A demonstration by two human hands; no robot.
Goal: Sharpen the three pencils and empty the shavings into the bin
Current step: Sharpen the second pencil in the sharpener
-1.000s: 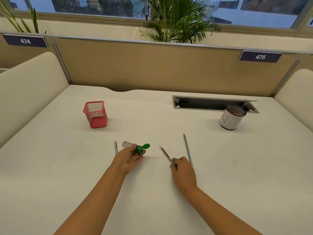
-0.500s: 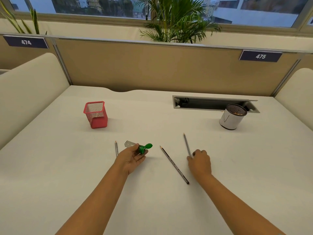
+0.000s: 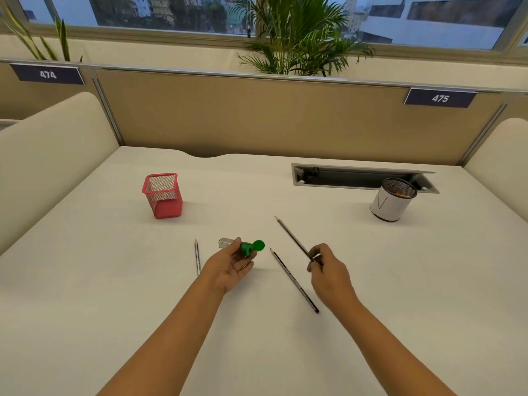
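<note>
My left hand (image 3: pixel 231 267) lies palm up on the white desk and holds a green sharpener (image 3: pixel 248 248) with a clear shavings case and an open flip lid. My right hand (image 3: pixel 328 270) pinches the back end of one dark pencil (image 3: pixel 293 238), lifted and pointing away to the upper left. A second pencil (image 3: pixel 294 280) lies on the desk between my hands. A third pencil (image 3: pixel 197 257) lies just left of my left hand. A white round bin (image 3: pixel 391 202) with a mesh rim stands at the far right.
A red mesh pen holder (image 3: pixel 163 195) stands at the far left. An open cable tray (image 3: pixel 360 178) is set in the desk behind the bin. Beige partition panels close off the back and both sides.
My right hand let go of the middle pencil, moved right, took the right-hand pencil by its end and lifted it off the desk. My left hand kept holding the sharpener.
</note>
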